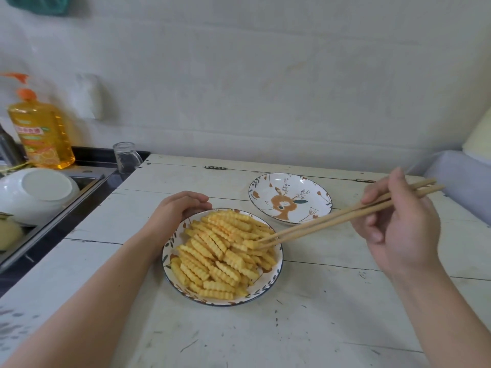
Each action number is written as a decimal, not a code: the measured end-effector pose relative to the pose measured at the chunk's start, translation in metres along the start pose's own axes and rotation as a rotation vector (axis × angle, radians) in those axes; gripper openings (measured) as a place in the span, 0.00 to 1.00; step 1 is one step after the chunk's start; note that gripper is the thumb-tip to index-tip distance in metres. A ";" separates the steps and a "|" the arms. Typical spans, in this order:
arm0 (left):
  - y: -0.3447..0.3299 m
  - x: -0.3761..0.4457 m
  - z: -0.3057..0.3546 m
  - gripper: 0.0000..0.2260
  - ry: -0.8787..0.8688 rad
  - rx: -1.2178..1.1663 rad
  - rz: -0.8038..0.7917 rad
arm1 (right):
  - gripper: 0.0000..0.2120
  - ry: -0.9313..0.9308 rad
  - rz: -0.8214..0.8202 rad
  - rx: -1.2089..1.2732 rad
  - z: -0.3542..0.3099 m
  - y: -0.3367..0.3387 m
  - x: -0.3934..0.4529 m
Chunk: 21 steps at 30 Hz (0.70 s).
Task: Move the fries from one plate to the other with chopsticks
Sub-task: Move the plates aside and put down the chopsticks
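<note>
Counts on my table: two plates, two chopsticks, two hands.

I counted two patterned plates: one near plate [170, 257] heaped with crinkle-cut fries [220, 252], too many and too overlapped for me to number, and one far plate [290, 198] bearing none. I saw two wooden chopsticks [332, 221], my left hand [176, 212] and my right hand [398, 221]. Off to the left I counted one glass mug [126, 158], one yellow detergent bottle [39, 134] and one upturned white bowl [37, 195].
</note>
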<state>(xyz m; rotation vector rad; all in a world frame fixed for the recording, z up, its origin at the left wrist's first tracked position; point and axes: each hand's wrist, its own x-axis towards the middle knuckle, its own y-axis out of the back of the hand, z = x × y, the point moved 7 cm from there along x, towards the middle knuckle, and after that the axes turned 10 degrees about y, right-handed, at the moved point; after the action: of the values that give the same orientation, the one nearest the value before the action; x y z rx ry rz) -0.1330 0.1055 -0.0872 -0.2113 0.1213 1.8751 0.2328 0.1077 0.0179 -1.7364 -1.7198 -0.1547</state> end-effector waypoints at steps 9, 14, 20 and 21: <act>0.004 -0.006 -0.002 0.12 0.110 -0.089 0.025 | 0.26 -0.068 -0.112 -0.088 -0.002 0.002 -0.011; 0.024 -0.036 0.018 0.08 0.124 0.269 0.222 | 0.25 -0.095 -0.062 -0.055 -0.005 0.019 0.000; 0.042 -0.099 -0.009 0.11 0.370 0.487 0.256 | 0.24 -0.061 0.265 -0.069 0.004 0.048 0.008; 0.036 -0.104 -0.014 0.12 0.380 0.447 0.219 | 0.23 -0.076 0.296 -0.100 0.008 0.048 0.009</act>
<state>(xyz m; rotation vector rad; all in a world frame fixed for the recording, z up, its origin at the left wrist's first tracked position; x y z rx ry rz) -0.1353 -0.0049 -0.0805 -0.2490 0.8425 1.9503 0.2754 0.1243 -0.0020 -2.0710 -1.5073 -0.0434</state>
